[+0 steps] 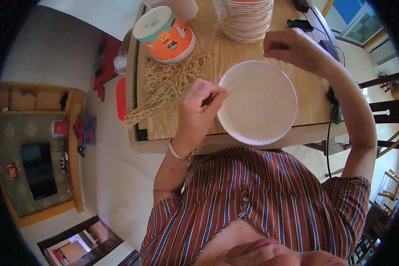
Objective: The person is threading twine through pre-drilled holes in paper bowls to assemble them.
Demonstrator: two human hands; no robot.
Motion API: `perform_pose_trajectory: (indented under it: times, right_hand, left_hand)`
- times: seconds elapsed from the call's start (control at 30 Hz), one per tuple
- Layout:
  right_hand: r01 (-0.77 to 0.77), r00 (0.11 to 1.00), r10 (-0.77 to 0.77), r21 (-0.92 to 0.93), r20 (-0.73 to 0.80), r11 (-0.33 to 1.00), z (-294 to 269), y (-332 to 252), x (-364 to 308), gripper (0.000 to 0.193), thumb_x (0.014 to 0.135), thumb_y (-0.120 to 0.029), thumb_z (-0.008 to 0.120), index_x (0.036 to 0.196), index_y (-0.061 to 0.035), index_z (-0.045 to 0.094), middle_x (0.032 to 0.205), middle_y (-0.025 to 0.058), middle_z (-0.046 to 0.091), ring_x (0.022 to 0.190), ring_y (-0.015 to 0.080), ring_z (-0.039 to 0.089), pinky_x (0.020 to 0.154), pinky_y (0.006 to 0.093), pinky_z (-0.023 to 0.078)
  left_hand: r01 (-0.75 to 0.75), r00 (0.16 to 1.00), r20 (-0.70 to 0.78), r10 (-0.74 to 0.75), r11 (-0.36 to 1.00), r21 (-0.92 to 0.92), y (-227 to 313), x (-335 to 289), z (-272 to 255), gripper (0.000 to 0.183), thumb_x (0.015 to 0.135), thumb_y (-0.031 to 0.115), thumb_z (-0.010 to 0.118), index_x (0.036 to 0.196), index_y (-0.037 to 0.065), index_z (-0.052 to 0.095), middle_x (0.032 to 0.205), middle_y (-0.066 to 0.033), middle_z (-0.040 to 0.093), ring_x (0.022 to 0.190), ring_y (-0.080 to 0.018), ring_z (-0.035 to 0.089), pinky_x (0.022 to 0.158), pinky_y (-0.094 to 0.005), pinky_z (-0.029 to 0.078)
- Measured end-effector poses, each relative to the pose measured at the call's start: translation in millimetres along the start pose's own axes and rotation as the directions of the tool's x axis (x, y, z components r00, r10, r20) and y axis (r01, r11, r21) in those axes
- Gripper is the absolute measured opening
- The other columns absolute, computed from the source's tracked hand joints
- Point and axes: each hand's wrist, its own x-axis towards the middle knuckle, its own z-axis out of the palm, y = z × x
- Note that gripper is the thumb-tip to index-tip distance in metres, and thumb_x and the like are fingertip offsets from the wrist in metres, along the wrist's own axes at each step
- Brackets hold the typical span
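A round white paper tub (258, 104) rests at the table's near edge, its open mouth toward me. My left hand (199, 108) is closed in a pinch at the tub's left rim; a thin, pale strand shows at its fingertips. Raised beyond the tub's far right side, my right hand (292, 51) has its fingers pinched together; what they hold, if anything, is too small to make out. Left of the tub lies a loose bundle of tan strings (168, 86). Behind the strings stands an orange printed paper tub (166, 37), upside down on stacked white rims.
A tall stack of paper tubs (246, 22) stands at the far middle of the wooden table (213, 46), with another stack (181, 8) at far left. Black devices and cables (299, 25) lie along the right edge. A red plastic thing (121, 98) sits beside the left edge.
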Motion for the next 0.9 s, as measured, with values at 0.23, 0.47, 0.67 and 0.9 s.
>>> perform_pose_trajectory:
  times: [0.23,0.47,0.67,0.9]
  right_hand:
    - [-0.241,0.967,0.203,0.296,0.153,0.924,32,32,16,0.012,0.091,-0.012,0.064,0.084,-0.0029,0.061,0.068,-0.0053,0.055,0.061,0.0031,0.048,0.052,0.0217,0.04]
    - [-0.25,0.962,0.17,0.439,0.215,0.863,68,49,11,0.011,0.091,-0.013,0.062,0.09,-0.0026,0.065,0.081,-0.003,0.062,0.077,0.0034,0.056,0.068,0.0221,0.048]
    - [-0.338,0.941,0.303,0.337,0.153,0.879,57,57,-6,0.013,0.092,-0.016,0.06,0.093,-0.0041,0.063,0.08,-0.0015,0.061,0.071,0.0048,0.055,0.063,0.0209,0.046]
    - [-0.11,0.993,0.118,-0.21,0.024,0.972,-3,-24,-44,0.04,0.09,-0.033,0.066,0.07,-0.0005,0.055,0.053,0.0088,0.046,0.048,0.0185,0.043,0.048,0.0356,0.038]
  left_hand:
    - [0.133,0.987,-0.081,-0.141,0.987,-0.094,-15,-3,-1,0.008,0.087,0.005,0.067,0.09,0.003,0.06,0.077,-0.0012,0.059,0.064,-0.0066,0.054,0.059,-0.0232,0.046]
    - [0.213,0.962,-0.102,-0.255,0.927,-0.308,-33,0,0,0.008,0.09,0.006,0.063,0.091,0.001,0.056,0.073,0.0011,0.058,0.064,-0.0053,0.054,0.058,-0.0229,0.046]
    - [0.238,0.942,-0.077,-0.327,0.809,-0.537,-40,-4,7,0.006,0.091,0.005,0.06,0.097,0.003,0.057,0.088,-0.0005,0.057,0.073,-0.0048,0.053,0.064,-0.0207,0.046]
    - [0.196,0.973,-0.065,-0.222,0.939,-0.282,-19,-14,-2,0.014,0.092,0.012,0.066,0.1,0.002,0.061,0.085,0.0004,0.062,0.075,-0.004,0.055,0.069,-0.0206,0.048]
